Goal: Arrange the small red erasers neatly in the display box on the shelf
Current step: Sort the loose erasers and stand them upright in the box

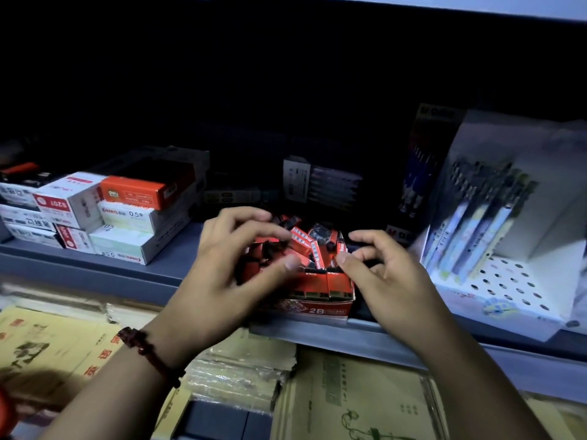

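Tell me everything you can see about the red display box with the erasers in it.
The display box is a low, open-topped red cardboard tray, its front printed 2B. It sits upright at the front edge of the grey shelf, between stacked boxes and a white pen stand. Small red erasers fill it: a neat row in front, a jumble behind. The left hand covers its left side, blurred; the thumb of the right hand is by its right rim.

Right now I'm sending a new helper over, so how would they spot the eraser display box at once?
Look along the grey shelf, between the stacked stationery boxes on the left and the white pen stand on the right. At the front edge sits the display box, the red open-topped carton marked 2B, the only one full of jumbled small red erasers.
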The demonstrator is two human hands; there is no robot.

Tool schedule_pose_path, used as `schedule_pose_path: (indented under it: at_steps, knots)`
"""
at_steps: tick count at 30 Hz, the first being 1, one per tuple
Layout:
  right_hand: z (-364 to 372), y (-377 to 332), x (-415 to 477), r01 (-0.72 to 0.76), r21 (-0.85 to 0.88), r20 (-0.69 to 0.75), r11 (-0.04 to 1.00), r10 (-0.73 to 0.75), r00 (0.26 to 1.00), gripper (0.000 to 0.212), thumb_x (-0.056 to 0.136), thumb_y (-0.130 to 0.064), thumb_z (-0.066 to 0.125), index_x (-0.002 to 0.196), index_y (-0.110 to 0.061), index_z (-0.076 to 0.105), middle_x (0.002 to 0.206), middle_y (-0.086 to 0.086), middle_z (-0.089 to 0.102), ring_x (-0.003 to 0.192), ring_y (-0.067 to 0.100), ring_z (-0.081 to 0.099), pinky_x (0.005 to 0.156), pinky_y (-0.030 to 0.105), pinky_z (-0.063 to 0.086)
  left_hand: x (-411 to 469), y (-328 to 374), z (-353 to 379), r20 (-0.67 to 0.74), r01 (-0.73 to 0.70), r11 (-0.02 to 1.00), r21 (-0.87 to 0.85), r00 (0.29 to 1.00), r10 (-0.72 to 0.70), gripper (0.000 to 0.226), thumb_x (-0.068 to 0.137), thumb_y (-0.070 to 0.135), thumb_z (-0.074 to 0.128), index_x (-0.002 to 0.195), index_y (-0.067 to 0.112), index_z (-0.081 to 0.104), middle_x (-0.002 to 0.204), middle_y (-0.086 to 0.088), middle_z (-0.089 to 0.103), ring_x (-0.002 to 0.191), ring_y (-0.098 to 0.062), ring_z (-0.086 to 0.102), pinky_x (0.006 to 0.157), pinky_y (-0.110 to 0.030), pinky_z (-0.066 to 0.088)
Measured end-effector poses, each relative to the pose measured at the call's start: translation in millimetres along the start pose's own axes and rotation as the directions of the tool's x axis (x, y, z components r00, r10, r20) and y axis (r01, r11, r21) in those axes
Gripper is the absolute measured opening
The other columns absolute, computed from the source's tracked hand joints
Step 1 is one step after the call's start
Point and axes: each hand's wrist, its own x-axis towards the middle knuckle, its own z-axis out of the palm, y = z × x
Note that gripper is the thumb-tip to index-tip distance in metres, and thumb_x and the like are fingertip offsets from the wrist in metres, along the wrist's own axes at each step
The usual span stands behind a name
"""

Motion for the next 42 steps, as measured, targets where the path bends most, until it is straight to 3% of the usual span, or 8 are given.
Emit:
schedule_pose_path:
  at_steps: [3, 5, 11, 17, 21, 30, 36, 42]
  knots:
    - [6, 1, 0, -0.002, -0.132, -0.003, 0.991, 0.001, 1.0, 0.032, 0.097, -0.043, 0.06, 0.124, -0.028, 0.065, 0.066, -0.024, 0.062, 0.051, 0.0, 0.054, 0.057, 0.023, 0.039, 3, -5, -2, -0.116, 0.21, 0.972, -0.11, 0.968, -0.222, 0.039, 0.086, 0.061, 0.067, 0.118, 0.039, 0.063, 0.127, 0.011, 0.053, 0.119, 0.004, 0.054, 0.099, -0.009, 0.04]
    - [10, -2, -3, 0.012, -0.194, 0.006, 0.981, -0.011, 1.0, 0.033, 0.1, -0.041, 0.055, 0.126, -0.023, 0.065, 0.054, -0.014, 0.053, 0.045, 0.002, 0.049, 0.052, 0.022, 0.033, 6, -5, -4, -0.089, 0.337, 0.9, -0.275, 0.924, -0.373, 0.033, 0.089, 0.042, 0.07, 0.121, 0.034, 0.062, 0.117, 0.007, 0.066, 0.101, 0.001, 0.068, 0.087, -0.016, 0.053]
    - [27, -11, -5, 0.19, -0.317, 0.06, 0.929, -0.18, 0.982, 0.033, 0.107, -0.029, 0.04, 0.098, -0.01, 0.065, 0.09, 0.0, 0.063, 0.085, 0.016, 0.06, 0.081, 0.041, 0.049, 7, -12, -13, -0.18, 0.369, 0.846, -0.386, 0.869, -0.461, 0.017, 0.094, 0.026, 0.069, 0.111, 0.027, 0.069, 0.105, 0.008, 0.075, 0.1, -0.011, 0.072, 0.093, -0.035, 0.055]
    - [45, -21, -3, 0.283, -0.254, 0.26, 0.925, -0.217, 0.941, 0.03, 0.107, -0.027, 0.039, 0.127, -0.026, 0.062, 0.119, -0.014, 0.062, 0.108, 0.009, 0.06, 0.097, 0.038, 0.05, -3, -18, -28, -0.283, 0.386, 0.869, -0.31, 0.835, -0.471, 0.017, 0.093, 0.04, 0.07, 0.109, 0.034, 0.068, 0.105, 0.011, 0.075, 0.103, -0.01, 0.07, 0.096, -0.05, 0.056]
    - [40, -25, 22, 0.164, -0.322, 0.05, 0.932, -0.156, 0.987, 0.033, 0.098, -0.009, 0.047, 0.113, -0.03, 0.066, 0.115, -0.001, 0.058, 0.099, 0.022, 0.062, 0.091, 0.04, 0.051, -5, -17, -33, -0.308, 0.378, 0.873, -0.307, 0.829, -0.467, 0.014, 0.097, 0.036, 0.064, 0.109, 0.03, 0.069, 0.097, 0.01, 0.077, 0.097, -0.011, 0.072, 0.093, -0.051, 0.057]
    - [51, -34, 59, -0.138, -0.631, -0.111, 0.763, 0.088, 0.99, 0.032, 0.096, -0.032, 0.057, 0.114, -0.007, 0.067, 0.123, 0.022, 0.067, 0.114, 0.043, 0.062, 0.088, 0.039, 0.051, -6, -22, -34, -0.284, 0.365, 0.869, -0.335, 0.84, -0.463, 0.015, 0.099, 0.032, 0.06, 0.098, 0.023, 0.072, 0.094, 0.012, 0.075, 0.086, 0.002, 0.067, 0.075, -0.021, 0.05]
    - [51, -29, 61, -0.175, -0.419, -0.227, 0.891, 0.083, 0.97, 0.027, 0.093, -0.025, 0.063, 0.105, -0.002, 0.071, 0.11, 0.027, 0.069, 0.103, 0.045, 0.066, 0.084, 0.042, 0.052, -5, -22, -31, -0.298, 0.352, 0.889, -0.293, 0.85, -0.435, 0.012, 0.097, 0.029, 0.063, 0.091, 0.022, 0.071, 0.092, 0.007, 0.074, 0.086, -0.007, 0.068, 0.077, -0.029, 0.053]
    - [31, -19, 47, -0.116, 0.284, -0.143, 0.952, 0.162, 0.976, 0.014, 0.088, -0.012, 0.066, 0.075, -0.006, 0.067, 0.057, 0.006, 0.063, 0.055, 0.024, 0.061, 0.053, 0.035, 0.047, 2, -15, -17, -0.252, 0.375, 0.891, -0.256, 0.864, -0.436, 0.003, 0.094, 0.027, 0.069, 0.093, 0.029, 0.07, 0.091, 0.008, 0.075, 0.09, -0.012, 0.071, 0.081, -0.035, 0.057]
